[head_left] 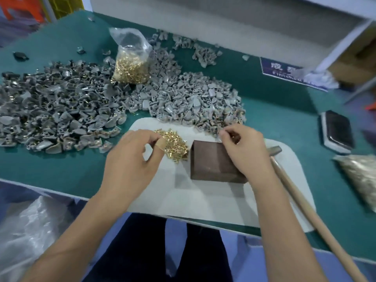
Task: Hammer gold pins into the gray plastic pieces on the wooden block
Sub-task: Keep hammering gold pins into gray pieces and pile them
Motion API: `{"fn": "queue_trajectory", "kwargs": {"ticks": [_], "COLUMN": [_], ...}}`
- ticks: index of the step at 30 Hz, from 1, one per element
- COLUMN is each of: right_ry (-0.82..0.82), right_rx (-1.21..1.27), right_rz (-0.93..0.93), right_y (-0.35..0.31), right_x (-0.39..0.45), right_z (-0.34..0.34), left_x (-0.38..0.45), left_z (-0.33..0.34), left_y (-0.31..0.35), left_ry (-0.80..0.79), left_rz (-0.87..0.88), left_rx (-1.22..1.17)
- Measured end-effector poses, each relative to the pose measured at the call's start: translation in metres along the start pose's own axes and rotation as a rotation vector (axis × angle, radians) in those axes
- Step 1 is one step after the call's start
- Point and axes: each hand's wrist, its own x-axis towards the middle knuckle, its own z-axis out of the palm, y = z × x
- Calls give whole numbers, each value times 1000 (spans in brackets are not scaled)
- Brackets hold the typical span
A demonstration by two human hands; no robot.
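Note:
A dark brown wooden block (211, 161) stands on a white mat (203, 196), and its top is bare. Left of it lies a loose heap of gold pins (176, 144). My left hand (132, 159), with a plaster on one finger, curls over that heap, thumb and forefinger closed at its near edge. My right hand (242, 147) hovers over the block's far right corner and pinches something small and gray at the rim of the gray plastic pieces (193, 98). The hammer (275, 149) lies to the right of the block with no hand on it.
A darker pile of gray pieces with pins (50, 110) covers the left of the green table (71, 169). A clear bag of gold pins (132, 64) stands at the back, another bag (360, 176) lies far right. A black flat object (336, 131) lies on the right.

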Motion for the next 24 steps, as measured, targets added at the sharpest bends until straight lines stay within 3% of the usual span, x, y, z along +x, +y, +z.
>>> {"fn": "queue_trajectory", "kwargs": {"ticks": [7,14,24], "right_ry": [-34,-46,-49], "right_rx": [17,52,15], "right_rz": [9,17,5], "right_y": [1,3,1], "right_x": [0,0,0], "right_z": [1,0,1], "left_x": [63,114,102], "left_z": [48,66,76], "left_y": [26,34,31], "left_ry": [-291,-394,-247], "left_rz": [21,178,317], "left_rx": [45,269,326]}}
